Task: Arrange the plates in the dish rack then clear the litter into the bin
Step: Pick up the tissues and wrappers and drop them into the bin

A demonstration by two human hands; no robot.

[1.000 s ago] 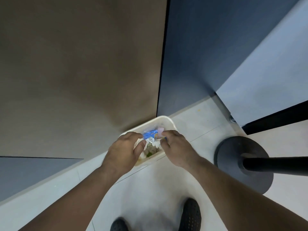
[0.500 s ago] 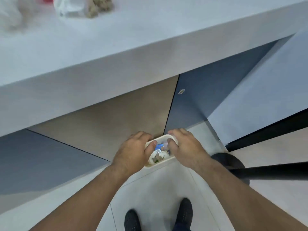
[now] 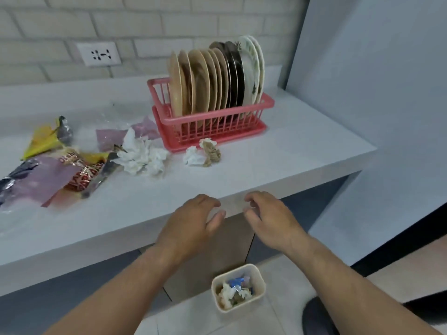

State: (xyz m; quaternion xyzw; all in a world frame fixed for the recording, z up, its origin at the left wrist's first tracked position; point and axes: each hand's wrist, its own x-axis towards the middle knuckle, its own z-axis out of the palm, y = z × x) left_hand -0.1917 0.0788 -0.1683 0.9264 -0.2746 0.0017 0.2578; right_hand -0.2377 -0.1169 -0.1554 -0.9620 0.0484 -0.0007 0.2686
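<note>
Several plates (image 3: 212,78) stand upright in a pink dish rack (image 3: 242,112) on the white counter (image 3: 290,151). Litter lies on the counter: crumpled white tissue (image 3: 140,155), a small white and brown wad (image 3: 203,154), a yellow wrapper (image 3: 43,139), a red foil wrapper (image 3: 82,172) and pink plastic (image 3: 48,180). A cream bin (image 3: 238,286) on the floor holds wrappers and tissue. My left hand (image 3: 193,221) and my right hand (image 3: 268,218) hover at the counter's front edge, fingers loosely curled, holding nothing.
A wall socket (image 3: 99,54) sits in the brick backsplash. A pale blue wall (image 3: 387,93) closes off the right side. A dark round stand base (image 3: 314,315) sits on the floor right of the bin.
Both hands rose from the bin on the floor up to the counter's edge. The view lifted from the floor to the countertop. The blue wrapper stays in the bin.
</note>
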